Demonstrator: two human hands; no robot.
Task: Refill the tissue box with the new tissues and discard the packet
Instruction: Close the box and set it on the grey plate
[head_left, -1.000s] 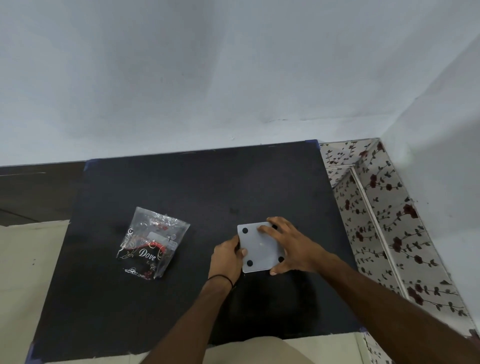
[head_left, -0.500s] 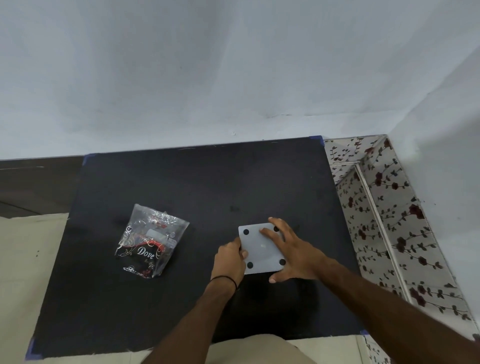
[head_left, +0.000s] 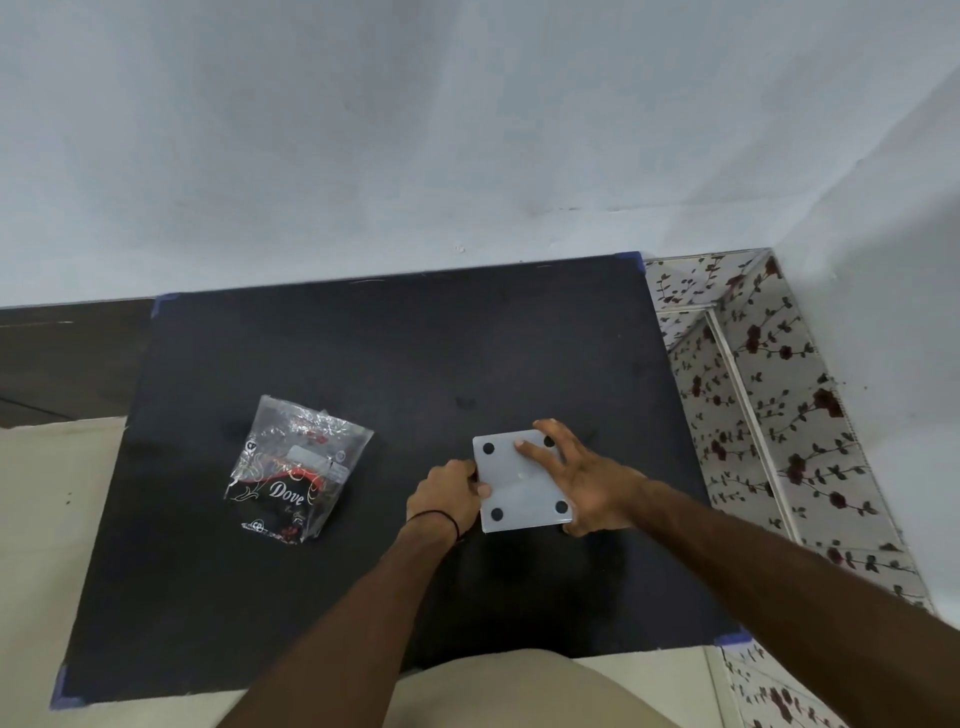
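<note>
The tissue box (head_left: 519, 483) lies upside down on the black mat (head_left: 363, 353), its white base with small black round feet facing up. My left hand (head_left: 447, 493) grips the box's left edge, thumb on the base. My right hand (head_left: 576, 478) lies across the right side of the base with fingers spread and the thumb at the near right corner. A clear crinkled plastic packet (head_left: 298, 467), printed "Dove" in black and red, lies flat on the mat to the left, apart from both hands. Its contents are not discernible.
The mat is taped at its corners with blue tape (head_left: 628, 257). A pale wall (head_left: 467, 130) rises behind it. A white rose-patterned surface (head_left: 769, 415) borders the mat on the right. Cream floor (head_left: 52, 493) lies to the left.
Both hands stay on the upturned box in nearly the same pose; the right fingers shift slightly on the base. The camera has tilted a little. The packet has not moved.
</note>
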